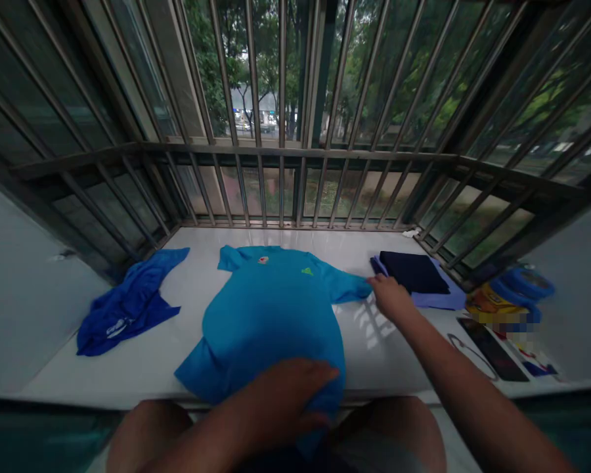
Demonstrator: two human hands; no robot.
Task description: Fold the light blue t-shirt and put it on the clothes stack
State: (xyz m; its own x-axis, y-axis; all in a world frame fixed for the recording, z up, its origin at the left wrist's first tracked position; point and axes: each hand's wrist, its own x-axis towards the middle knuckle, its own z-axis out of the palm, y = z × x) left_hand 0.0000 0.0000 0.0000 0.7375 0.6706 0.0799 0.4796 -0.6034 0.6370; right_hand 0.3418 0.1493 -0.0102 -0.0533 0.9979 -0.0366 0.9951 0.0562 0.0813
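Head view, the only view supplied. A bright blue T-shirt [270,315] lies spread face up on a white sill [389,355] that runs beneath a barred window grille [285,151]. The collar end points toward the grille; the hem end hangs over the near edge of the sill, toward the person.

Left hand [288,397]: laid palm down on the hem end of the shirt, at the near edge of the sill. Fingers are extended and slightly spread, pointing to the right, flat against the cloth. The hand presses on the fabric; no fold of cloth is seen gathered inside it, so it reads as resting on the garment, not clasping it.

Right hand [391,295]: reached forward with the arm extended, at the tip of the shirt's right-hand sleeve. The fingertips meet the sleeve edge. Whether the fingers pinch the cloth or merely touch it cannot be told, since the knuckles hide the contact.

The shirt therefore lies between the two hands: its body left of the right hand, its hem under the left.

Other items. A darker blue garment [128,309] lies crumpled at the left end of the sill, well apart from the shirt. Just beyond the right hand sits a folded stack of dark cloth [412,271] on a lilac piece. Farther right lie a dark flat strip [492,348] and blue tape rolls [522,289], with small printed items partly blurred.
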